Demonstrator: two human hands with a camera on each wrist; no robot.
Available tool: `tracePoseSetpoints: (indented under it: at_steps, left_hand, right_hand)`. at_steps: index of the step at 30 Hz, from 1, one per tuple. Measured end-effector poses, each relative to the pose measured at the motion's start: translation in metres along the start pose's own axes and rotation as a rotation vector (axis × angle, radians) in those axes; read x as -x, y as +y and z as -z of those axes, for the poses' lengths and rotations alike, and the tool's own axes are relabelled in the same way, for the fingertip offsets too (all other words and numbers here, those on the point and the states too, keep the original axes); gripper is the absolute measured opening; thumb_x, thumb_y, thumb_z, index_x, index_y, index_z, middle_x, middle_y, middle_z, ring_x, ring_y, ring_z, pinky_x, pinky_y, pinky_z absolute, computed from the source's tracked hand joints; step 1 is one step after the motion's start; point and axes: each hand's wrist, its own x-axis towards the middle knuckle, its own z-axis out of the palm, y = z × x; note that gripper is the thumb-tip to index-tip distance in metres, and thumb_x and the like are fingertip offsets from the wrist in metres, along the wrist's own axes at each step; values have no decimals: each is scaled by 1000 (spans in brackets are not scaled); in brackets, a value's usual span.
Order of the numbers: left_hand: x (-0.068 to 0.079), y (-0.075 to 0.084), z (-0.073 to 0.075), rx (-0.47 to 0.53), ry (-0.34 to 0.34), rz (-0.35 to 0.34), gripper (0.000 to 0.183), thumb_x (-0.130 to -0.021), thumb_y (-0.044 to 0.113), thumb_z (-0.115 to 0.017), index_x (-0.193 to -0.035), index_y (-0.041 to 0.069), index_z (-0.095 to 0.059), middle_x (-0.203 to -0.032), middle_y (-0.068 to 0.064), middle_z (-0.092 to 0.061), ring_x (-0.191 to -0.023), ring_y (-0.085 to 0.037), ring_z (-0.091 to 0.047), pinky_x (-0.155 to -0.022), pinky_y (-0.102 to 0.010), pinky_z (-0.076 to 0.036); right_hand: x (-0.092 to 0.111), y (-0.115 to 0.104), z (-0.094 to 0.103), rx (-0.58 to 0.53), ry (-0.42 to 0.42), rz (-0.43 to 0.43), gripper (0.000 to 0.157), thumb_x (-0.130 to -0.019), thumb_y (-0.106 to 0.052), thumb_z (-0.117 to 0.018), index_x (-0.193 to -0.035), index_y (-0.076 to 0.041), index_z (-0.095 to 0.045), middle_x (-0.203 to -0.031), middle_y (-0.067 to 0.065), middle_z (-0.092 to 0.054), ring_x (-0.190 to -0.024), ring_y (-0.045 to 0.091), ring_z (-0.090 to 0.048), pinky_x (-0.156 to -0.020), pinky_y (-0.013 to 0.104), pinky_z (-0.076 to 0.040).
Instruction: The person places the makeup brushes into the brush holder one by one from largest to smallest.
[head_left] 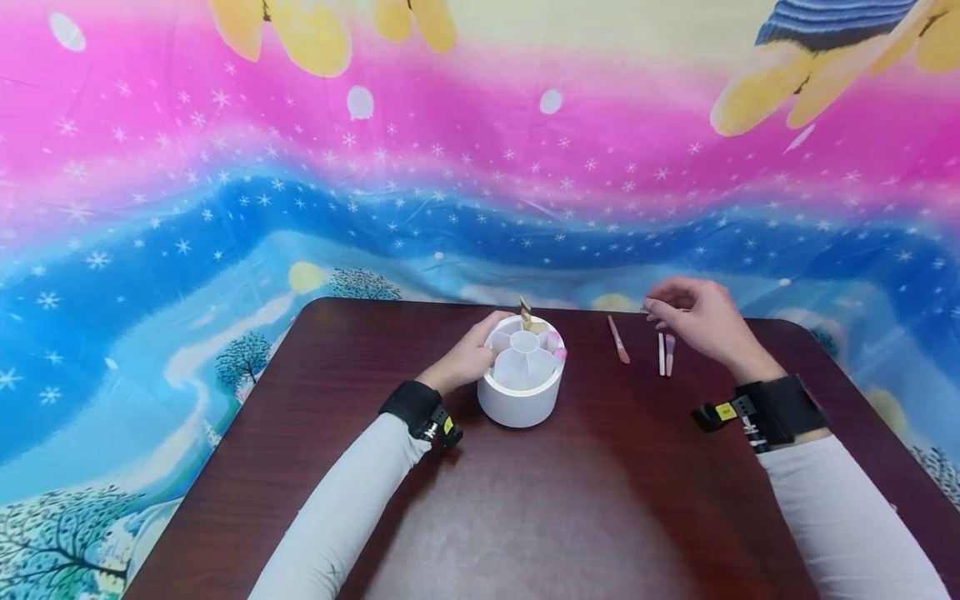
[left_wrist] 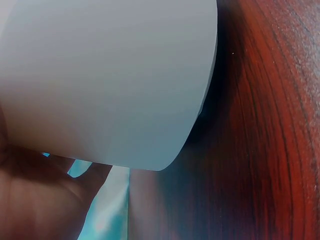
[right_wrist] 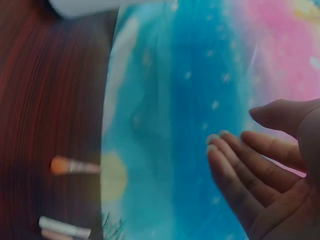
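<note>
A round white organizer (head_left: 519, 407) with several compartments stands on the table. My left hand (head_left: 467, 357) grips its rim from the left side, thumb over the edge; in the left wrist view the white wall (left_wrist: 110, 85) fills much of the picture. A gold twisted piece (head_left: 525, 312) and small pink tips (head_left: 559, 354) show at the organizer's back and right. My right hand (head_left: 701, 321) hovers over the table's back right, fingers loosely bent and holding nothing. Below and left of it lie a makeup brush (head_left: 618, 340), a slim white stick (head_left: 662, 355) and a second brush (head_left: 670, 357).
The dark wooden table (head_left: 525, 517) has rounded back corners. Behind it hangs a pink and blue cloth (head_left: 450, 167) printed with snowflakes and trees, close to the back edge. Both wrists wear black straps (head_left: 411, 408) with small cameras.
</note>
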Motion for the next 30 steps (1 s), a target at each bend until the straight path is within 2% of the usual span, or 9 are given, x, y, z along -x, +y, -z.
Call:
tracePoseSetpoints:
  at_steps: [3, 6, 10, 14, 18, 21, 23, 26, 30]
  left_hand:
    - [0, 0, 0, -2, -2, 7, 76, -79, -18, -43, -150, 10, -44, -146, -10, -53, -133, -25, -49, -112, -49, -38]
    - [1, 1, 1, -2, -3, 13, 77, -79, -17, -42, -151, 10, -44, -147, -10, -52, -134, -25, -49, -112, -49, -37]
    - [1, 2, 1, -1, 3, 8, 76, -79, -18, -42, -150, 10, -44, -147, -10, -53, -134, -25, -49, -112, -49, -37]
    - [1, 2, 0, 11, -1, -3, 75, -80, -18, -42, -149, 10, -45, -145, -10, -54, -132, -25, -50, -111, -49, -39]
    - [1, 1, 0, 25, -4, -12, 74, -79, -18, -42, -148, 10, -47, -143, -10, -55, -131, -24, -50, -109, -48, -39]
    - [1, 1, -1, 27, 2, -14, 74, -79, -18, -42, -148, 10, -47, -143, -9, -55, -130, -24, -50, -110, -48, -39]
    - [1, 1, -1, 24, 4, -15, 74, -80, -18, -42, -148, 10, -46, -143, -9, -55, -130, -24, -50, -110, -48, -39]
    - [1, 2, 0, 22, 5, -22, 74, -79, -18, -41, -148, 9, -46, -143, -10, -55, -130, -25, -51, -110, -48, -39]
    - [2, 1, -1, 32, 1, -24, 75, -77, -19, -41, -148, 8, -46, -142, -11, -55, -128, -25, -51, -108, -48, -40]
  right_hand:
    - [-3, 18, 4, 43, -50, -38, 28, -101, -24, -66, -117, -1, -70, -101, 19, -74, -76, 11, -71, -68, 29, -57]
    - [-6, 36, 7, 95, -116, -81, 35, -101, -25, -64, -122, 4, -66, -109, 25, -72, -79, 17, -72, -70, 32, -56]
    - [-11, 65, 5, 159, -173, -155, 37, -100, -19, -64, -124, 9, -62, -112, 30, -69, -79, 27, -71, -68, 37, -55]
    - [-12, 91, -1, 194, -176, -201, 38, -98, -14, -64, -121, 16, -61, -105, 32, -69, -75, 32, -70, -65, 39, -54]
    - [-13, 105, -9, 220, -177, -261, 38, -98, -15, -64, -118, 17, -61, -91, 27, -70, -69, 27, -67, -63, 40, -53]
    - [-14, 112, -15, 236, -187, -312, 33, -100, -18, -61, -108, 14, -65, -78, 18, -69, -66, 25, -62, -59, 39, -49]
    - [-15, 115, -18, 247, -190, -340, 31, -101, -20, -59, -94, 8, -66, -70, 12, -66, -63, 24, -59, -57, 38, -46]
    - [-17, 118, -23, 256, -197, -367, 35, -101, -21, -57, -72, -2, -60, -61, 6, -59, -59, 25, -56, -54, 37, -42]
    - [-17, 120, -27, 243, -217, -398, 41, -102, -20, -54, -63, -9, -52, -57, 5, -55, -59, 25, -55, -55, 36, -41]
